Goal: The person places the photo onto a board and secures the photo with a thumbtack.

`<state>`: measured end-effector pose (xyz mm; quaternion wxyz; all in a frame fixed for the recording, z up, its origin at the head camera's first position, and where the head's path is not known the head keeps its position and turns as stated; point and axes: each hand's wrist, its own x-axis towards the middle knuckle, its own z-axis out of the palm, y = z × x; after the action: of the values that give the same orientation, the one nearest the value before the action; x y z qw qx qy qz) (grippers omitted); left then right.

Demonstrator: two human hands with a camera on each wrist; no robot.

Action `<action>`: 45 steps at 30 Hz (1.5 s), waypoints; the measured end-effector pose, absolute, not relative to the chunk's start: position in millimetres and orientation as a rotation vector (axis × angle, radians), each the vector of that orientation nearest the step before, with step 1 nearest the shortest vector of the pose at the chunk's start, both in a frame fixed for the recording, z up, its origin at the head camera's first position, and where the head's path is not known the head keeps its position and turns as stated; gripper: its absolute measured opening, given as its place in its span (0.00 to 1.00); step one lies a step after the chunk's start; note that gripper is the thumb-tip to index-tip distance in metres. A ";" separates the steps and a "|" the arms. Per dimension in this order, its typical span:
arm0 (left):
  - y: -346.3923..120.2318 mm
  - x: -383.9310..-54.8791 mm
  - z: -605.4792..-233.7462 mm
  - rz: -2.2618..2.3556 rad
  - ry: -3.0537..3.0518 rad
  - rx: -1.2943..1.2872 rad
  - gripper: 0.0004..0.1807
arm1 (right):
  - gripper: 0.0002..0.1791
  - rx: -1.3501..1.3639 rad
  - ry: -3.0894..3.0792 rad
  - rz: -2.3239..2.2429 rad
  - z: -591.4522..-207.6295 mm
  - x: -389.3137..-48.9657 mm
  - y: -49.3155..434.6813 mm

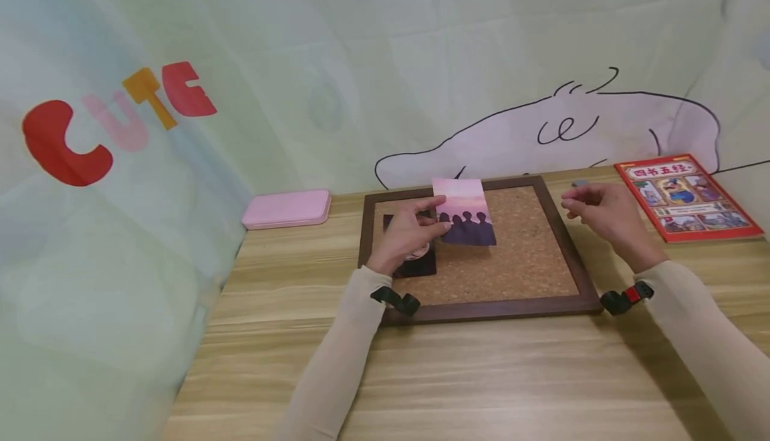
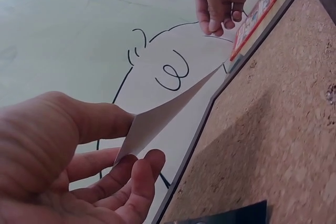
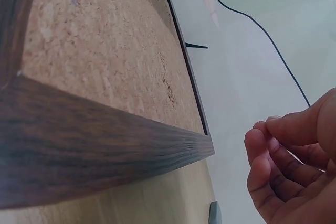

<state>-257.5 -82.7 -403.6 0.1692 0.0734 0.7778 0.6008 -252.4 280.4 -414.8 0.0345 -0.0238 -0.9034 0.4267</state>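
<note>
My left hand pinches the left edge of a photo print between thumb and fingers; it shows a pink-purple sunset with dark silhouettes. The print is raised at a slant over the cork board, its pale back showing in the left wrist view. Under my left hand, a dark picture lies on the board, partly covered. My right hand hovers past the board's right edge, fingers curled and thumb tip against the index fingertip. Nothing shows between those fingertips.
A dark wooden frame edges the cork board on the wood-grain table. At the back left lies a pink case; a red illustrated book lies at the right. One small grey object sits behind my right hand. A printed curtain hangs behind.
</note>
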 end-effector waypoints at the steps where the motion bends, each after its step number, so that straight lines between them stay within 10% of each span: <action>1: -81.0 -258.1 -404.9 1.696 2.231 0.218 0.33 | 0.20 -0.067 -2.775 1.304 -414.2 -253.1 279.3; 45: 3.6 -255.0 -427.2 1.562 2.363 0.335 0.31 | 0.20 -0.095 -2.754 1.326 -405.7 -262.3 263.3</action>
<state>-255.0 3.6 -427.2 0.1441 0.1162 0.8198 0.5418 -262.3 263.3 -405.7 0.0418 -0.0311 -0.8997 0.4333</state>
